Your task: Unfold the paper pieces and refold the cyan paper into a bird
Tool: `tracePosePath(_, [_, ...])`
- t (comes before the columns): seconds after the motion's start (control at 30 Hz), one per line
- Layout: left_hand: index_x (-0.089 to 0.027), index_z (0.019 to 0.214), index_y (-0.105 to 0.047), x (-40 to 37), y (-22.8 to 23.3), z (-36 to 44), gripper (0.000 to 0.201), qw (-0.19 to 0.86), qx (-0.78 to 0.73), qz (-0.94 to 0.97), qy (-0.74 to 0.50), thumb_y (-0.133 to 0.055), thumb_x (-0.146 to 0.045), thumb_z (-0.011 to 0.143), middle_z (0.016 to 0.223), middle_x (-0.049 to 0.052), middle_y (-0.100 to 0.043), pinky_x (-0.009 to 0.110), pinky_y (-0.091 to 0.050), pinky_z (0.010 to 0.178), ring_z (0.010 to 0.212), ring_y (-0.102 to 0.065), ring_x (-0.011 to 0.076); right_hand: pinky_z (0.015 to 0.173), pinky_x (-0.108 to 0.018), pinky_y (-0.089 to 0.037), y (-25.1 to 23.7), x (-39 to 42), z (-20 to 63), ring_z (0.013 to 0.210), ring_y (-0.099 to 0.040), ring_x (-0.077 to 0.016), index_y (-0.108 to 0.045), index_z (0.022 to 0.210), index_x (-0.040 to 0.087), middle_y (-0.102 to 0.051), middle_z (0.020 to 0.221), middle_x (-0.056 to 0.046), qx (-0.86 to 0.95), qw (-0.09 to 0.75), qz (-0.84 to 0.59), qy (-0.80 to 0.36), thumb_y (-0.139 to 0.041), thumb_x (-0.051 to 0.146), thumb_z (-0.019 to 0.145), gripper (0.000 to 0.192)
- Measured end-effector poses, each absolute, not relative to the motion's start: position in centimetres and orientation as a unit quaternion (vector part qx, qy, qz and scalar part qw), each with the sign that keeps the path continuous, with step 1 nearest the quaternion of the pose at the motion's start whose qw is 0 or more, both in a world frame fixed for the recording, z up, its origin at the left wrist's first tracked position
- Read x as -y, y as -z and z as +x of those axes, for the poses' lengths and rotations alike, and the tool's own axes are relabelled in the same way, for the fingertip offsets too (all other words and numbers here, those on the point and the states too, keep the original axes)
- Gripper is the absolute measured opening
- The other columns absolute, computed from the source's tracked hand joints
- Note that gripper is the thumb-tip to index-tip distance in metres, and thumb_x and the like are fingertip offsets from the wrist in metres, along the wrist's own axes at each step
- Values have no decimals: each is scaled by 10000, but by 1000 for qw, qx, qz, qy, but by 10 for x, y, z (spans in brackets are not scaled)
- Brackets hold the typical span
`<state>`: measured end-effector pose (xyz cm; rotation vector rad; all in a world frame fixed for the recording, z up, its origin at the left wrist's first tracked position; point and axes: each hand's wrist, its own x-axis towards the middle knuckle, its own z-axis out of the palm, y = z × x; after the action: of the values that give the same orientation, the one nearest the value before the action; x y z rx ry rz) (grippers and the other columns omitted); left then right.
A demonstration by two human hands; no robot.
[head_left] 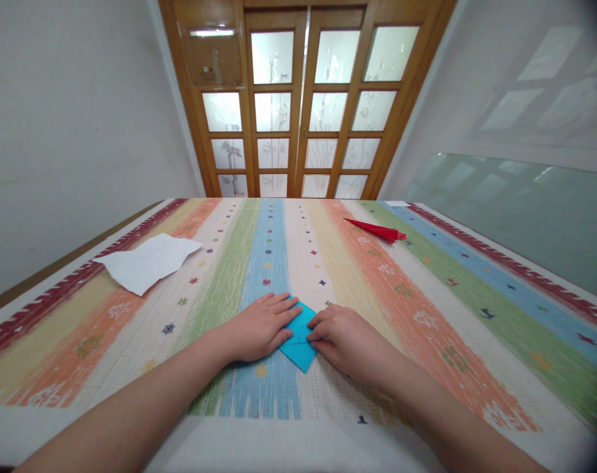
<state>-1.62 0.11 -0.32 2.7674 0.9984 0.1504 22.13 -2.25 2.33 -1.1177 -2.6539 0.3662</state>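
A folded sheet of bright blue paper (298,338) lies on the striped tablecloth, one corner pointing towards me. My left hand (261,326) rests flat over its left side, fingers stretched out and pressing on the paper. At the right edge, my right hand (345,338) pinches the paper between thumb and fingers. A crease runs across the middle of the sheet. Parts of its left and right corners are hidden under my hands.
A creased white sheet (148,261) lies on the left of the tablecloth (219,289). Towards the back right is a narrow folded red paper piece (377,229). Wooden glazed doors (298,98) stand beyond the table, and a glass panel (515,210) leans at the right wall.
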Motion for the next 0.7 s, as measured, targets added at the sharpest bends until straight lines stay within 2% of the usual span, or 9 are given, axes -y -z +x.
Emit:
tracePosePath(0.23, [-208,1552,-290,-1,7,-17,580,84,-363,927,-33,-322,-480,1040,1631,110,-266,495,-156,1219,1514,-213,258,661,-305,-402,-39,32,221,707,-660,-211,-752,683,235,-744,719,-30,896,60,-426,-111,-664,140,838,202])
tracePosePath(0.37, [-207,1552,-295,-1,5,-16,595,90,-371,924,-29,-352,-485,1029,1630,110,-277,497,-177,1215,1509,-227,272,668,-294,-405,-41,35,222,718,-670,-202,-768,728,251,-754,750,-31,892,78,-426,-125,-644,141,844,203])
tracePosePath(0.53, [-197,1511,-387,0,1,-15,581,83,-376,921,-60,-425,-480,1004,1576,121,-385,481,-241,1201,1455,-333,292,684,-304,-396,-36,30,224,766,-661,-217,-764,787,243,-746,786,-43,883,100,-448,-100,-668,158,846,141])
tracePosePath(0.7, [-207,1396,-537,1,-4,-17,515,61,-388,915,-97,-518,-485,963,1391,126,-556,484,-328,1145,1301,-485,301,678,-313,-383,-29,23,227,770,-633,-217,-750,790,236,-724,779,-38,876,124,-461,-71,-660,208,879,129])
